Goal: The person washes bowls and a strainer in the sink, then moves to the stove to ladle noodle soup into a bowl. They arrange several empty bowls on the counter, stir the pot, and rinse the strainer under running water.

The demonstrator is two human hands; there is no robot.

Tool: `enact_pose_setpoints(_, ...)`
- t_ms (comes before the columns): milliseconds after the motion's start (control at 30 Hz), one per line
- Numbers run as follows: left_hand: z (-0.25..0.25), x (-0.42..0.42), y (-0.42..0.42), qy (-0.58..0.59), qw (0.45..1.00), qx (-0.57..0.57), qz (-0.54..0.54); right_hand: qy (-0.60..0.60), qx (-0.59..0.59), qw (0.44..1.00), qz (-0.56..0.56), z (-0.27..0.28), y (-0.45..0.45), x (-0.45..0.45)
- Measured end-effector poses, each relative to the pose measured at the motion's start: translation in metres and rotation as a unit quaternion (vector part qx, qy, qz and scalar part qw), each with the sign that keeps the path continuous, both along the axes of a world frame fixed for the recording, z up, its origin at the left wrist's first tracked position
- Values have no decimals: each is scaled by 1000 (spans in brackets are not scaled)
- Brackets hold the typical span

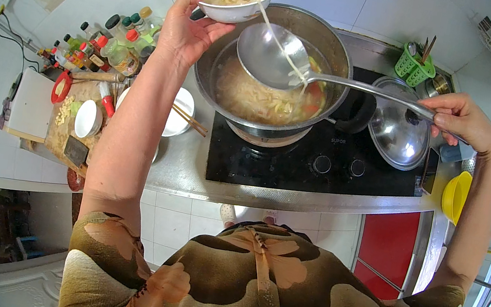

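Note:
A white bowl (236, 13) of noodle soup rests in my left hand (192, 32), raised over the back left rim of a large steel pot (343, 68). From the bowl's lip a noodle strand hangs down onto the bowl of a steel ladle (268, 58). My right hand (465, 122) grips the far end of the ladle's handle. Below the ladle, noodle soup (264, 98) with orange and green bits fills part of the pot, which stands on the left side of a black gas cooktop (281, 173).
A domed metal lid (397, 139) lies at the cooktop's right, near a green utensil basket (414, 67) and a yellow bowl (455, 196). To the left are a white bowl with chopsticks (178, 123), a cutting board (63, 132) with a cleaver (76, 151), and several seasoning bottles (121, 56).

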State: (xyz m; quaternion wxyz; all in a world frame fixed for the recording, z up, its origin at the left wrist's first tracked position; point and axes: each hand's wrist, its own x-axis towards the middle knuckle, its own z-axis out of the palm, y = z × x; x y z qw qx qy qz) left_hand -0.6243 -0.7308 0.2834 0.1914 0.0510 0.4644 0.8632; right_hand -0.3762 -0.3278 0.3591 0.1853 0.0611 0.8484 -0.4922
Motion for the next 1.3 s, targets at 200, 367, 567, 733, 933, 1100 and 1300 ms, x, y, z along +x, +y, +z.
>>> enact_pose_setpoints(200, 1, 5, 4, -19, 1000, -6, 17, 39, 46, 998, -36, 25, 10, 2)
enact_pose_setpoints(367, -2, 8, 5, -2, 1000, -10, 4, 64, 80, 995, -18, 54, 16, -4)
enact_pose_setpoints(567, -6, 8, 4, -16, 1000, -3, 16, 110, 162, 980, -21, 84, 20, -15)
enact_pose_setpoints(733, -9, 11, 3, -15, 1000, 1, 14, 149, 185, 971, 0, 104, 22, -27)
enact_pose_setpoints(933, -5, 20, -6, -11, 1000, 7, 2, 217, 200, 955, -25, 122, 19, -33)
enact_pose_setpoints(1100, 6, 30, -24, -13, 1000, 15, 3, 221, 255, 941, -28, 131, 26, -34)
enact_pose_setpoints(1300, 12, 45, -75, 11, 999, 38, 1, 155, 219, 963, -33, 110, 38, -42)
